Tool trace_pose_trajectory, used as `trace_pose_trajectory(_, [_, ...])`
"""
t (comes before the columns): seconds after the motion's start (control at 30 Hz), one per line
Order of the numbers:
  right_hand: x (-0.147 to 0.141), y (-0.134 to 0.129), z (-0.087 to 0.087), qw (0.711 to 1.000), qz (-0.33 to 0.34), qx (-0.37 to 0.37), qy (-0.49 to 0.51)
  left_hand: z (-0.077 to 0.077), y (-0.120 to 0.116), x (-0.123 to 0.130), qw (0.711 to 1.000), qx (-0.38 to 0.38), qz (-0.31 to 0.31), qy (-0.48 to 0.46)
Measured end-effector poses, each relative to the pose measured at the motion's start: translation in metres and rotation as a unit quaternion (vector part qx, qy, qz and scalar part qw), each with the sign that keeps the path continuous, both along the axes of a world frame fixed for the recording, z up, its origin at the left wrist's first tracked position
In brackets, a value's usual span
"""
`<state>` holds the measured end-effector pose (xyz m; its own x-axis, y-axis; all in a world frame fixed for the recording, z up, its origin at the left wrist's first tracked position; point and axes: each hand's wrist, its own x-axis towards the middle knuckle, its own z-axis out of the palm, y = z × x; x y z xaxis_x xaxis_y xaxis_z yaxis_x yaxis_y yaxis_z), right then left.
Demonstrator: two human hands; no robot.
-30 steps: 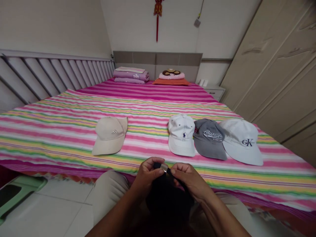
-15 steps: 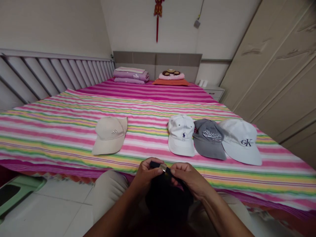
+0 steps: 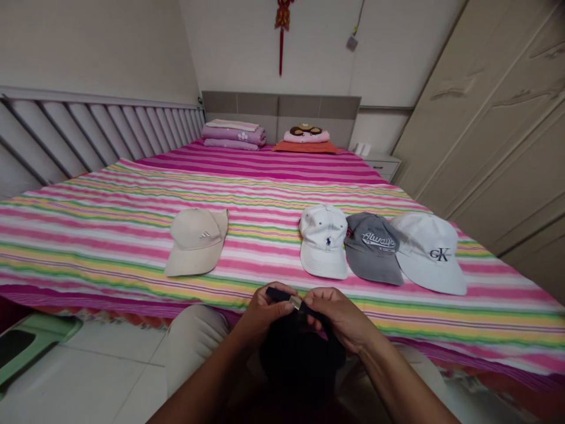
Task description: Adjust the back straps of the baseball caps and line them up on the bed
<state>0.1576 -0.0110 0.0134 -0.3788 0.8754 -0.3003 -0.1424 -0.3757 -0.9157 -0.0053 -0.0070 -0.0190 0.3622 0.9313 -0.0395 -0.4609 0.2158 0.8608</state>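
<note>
Over my lap is a black cap [image 3: 300, 359], its back strap turned up toward the bed. My left hand [image 3: 267, 312] is closed, thumb and fingers pinching the strap [image 3: 277, 294] just left of its metal buckle [image 3: 295, 302]. On the buckle's other side my right hand [image 3: 338, 315] pinches the strap too, fingers bent. The lower part of the cap is dark and hard to make out. Beyond my hands a beige cap [image 3: 197, 241] lies on the left. A white cap [image 3: 324, 241], a grey cap [image 3: 374, 247] and a larger white cap [image 3: 430, 253] sit side by side on the right.
A striped sheet [image 3: 260, 218] covers the bed before me. Folded purple bedding [image 3: 233, 136] and a pink pillow stack [image 3: 306, 136] lie by the headboard [image 3: 320, 107]. A green stool [image 3: 39, 338] stands on the floor at left; a wardrobe [image 3: 498, 118] is at right.
The buckle and strap end have tilted slightly, the buckle shifting a little right and down. Both hands keep their pinch on the strap. The caps on the bed stay in place.
</note>
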Motion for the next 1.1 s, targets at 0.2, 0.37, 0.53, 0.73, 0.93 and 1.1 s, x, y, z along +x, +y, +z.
trace_pose_trajectory(0.2, [0.004, 0.002, 0.002, 0.999, 0.041, 0.013, -0.001, 0.005, 0.003, -0.008, 0.998, 0.013, -0.049, -0.022])
trace_pose_trajectory(0.37, [0.004, 0.003, 0.002, 0.999, 0.037, 0.013, -0.003, 0.001, 0.007, -0.011, 0.999, -0.011, -0.036, 0.032])
trace_pose_trajectory(0.53, [0.003, 0.002, 0.003, 1.000, 0.026, 0.013, -0.012, -0.001, 0.006, -0.011, 0.998, -0.014, -0.037, 0.042])
trace_pose_trajectory(0.73, [0.002, 0.001, 0.002, 0.999, 0.015, 0.012, -0.032, 0.006, 0.007, -0.012, 0.997, -0.032, -0.052, 0.036])
trace_pose_trajectory(0.93, [0.001, 0.000, 0.003, 0.999, 0.014, 0.021, -0.036, 0.016, 0.013, -0.015, 0.991, -0.075, -0.089, 0.071])
trace_pose_trajectory(1.1, [0.000, -0.001, 0.003, 0.999, 0.023, 0.020, -0.022, 0.020, 0.016, -0.023, 0.965, -0.069, -0.181, 0.177])
